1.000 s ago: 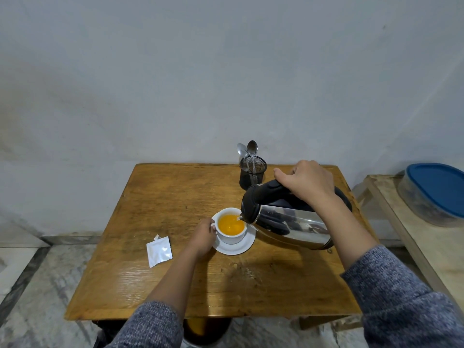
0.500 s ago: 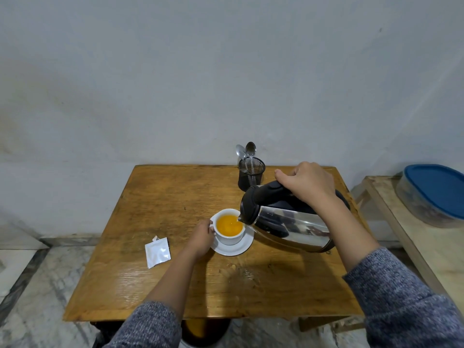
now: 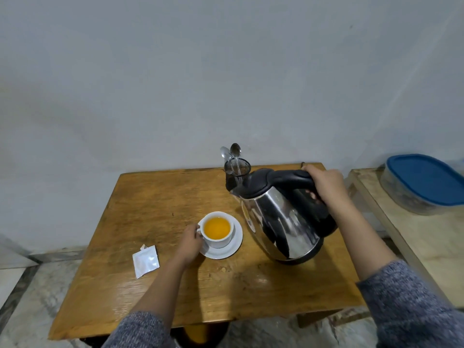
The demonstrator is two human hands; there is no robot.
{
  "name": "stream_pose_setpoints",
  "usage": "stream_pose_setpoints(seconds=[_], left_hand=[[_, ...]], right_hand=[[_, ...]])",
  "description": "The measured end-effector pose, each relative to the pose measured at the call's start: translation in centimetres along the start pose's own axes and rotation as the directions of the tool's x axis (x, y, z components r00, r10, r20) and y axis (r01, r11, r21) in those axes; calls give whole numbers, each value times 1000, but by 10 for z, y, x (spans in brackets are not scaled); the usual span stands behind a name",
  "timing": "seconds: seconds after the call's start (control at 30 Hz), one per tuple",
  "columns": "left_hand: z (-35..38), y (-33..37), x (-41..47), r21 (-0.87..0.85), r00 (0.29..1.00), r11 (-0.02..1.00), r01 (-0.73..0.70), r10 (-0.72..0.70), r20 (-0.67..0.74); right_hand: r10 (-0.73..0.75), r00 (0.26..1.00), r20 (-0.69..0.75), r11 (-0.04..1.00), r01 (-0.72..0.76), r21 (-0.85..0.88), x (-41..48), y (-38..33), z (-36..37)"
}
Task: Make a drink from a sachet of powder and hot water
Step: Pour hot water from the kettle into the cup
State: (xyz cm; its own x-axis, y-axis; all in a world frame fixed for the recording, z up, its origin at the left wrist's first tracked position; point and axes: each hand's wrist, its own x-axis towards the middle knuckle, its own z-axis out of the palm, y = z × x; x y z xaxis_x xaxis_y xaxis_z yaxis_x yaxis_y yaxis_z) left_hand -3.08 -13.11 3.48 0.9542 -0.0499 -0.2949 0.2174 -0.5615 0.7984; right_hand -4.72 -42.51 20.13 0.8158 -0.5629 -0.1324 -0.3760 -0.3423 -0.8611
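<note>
A white cup (image 3: pixel 218 228) full of orange drink stands on a white saucer (image 3: pixel 234 247) near the middle of the wooden table (image 3: pixel 150 197). My left hand (image 3: pixel 190 243) holds the cup by its handle on the left side. A steel kettle (image 3: pixel 281 217) with a black lid and handle is nearly upright, to the right of the cup. My right hand (image 3: pixel 325 183) grips its black handle. The torn white sachet (image 3: pixel 146 260) lies flat on the table left of my left hand.
A black mesh holder (image 3: pixel 237 172) with two spoons (image 3: pixel 232 153) stands at the table's back edge, just behind the kettle. To the right is a lighter wooden bench (image 3: pixel 401 234) bearing a clear container with a blue lid (image 3: pixel 424 179). Marble floor surrounds the table.
The kettle was tipped with its spout over the cup; it has swung back upright and away to the right. My left hand stays on the cup.
</note>
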Motion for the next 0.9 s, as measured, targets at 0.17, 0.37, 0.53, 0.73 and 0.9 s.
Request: stream_pose_setpoints(seconds=[0.17, 0.37, 0.53, 0.73, 0.9], left_hand=[[5, 0, 1, -48, 1000, 999, 5, -7, -29], [10, -6, 4, -111, 999, 994, -3, -3, -49], [13, -8, 3, -115, 997, 993, -25, 16, -73], [14, -14, 6, -111, 997, 993, -30, 21, -74], [14, -13, 7, -103, 997, 994, -43, 36, -75]], right_hand=[[126, 986, -105, 965, -97, 245, 5, 12, -22], [212, 928, -305, 852, -22, 524, 8, 27, -37], [317, 843, -435, 785, 25, 619, 17, 30, -37], [377, 784, -493, 773, 27, 634, 34, 45, -29], [401, 762, -509, 762, 31, 647, 46, 60, -22]])
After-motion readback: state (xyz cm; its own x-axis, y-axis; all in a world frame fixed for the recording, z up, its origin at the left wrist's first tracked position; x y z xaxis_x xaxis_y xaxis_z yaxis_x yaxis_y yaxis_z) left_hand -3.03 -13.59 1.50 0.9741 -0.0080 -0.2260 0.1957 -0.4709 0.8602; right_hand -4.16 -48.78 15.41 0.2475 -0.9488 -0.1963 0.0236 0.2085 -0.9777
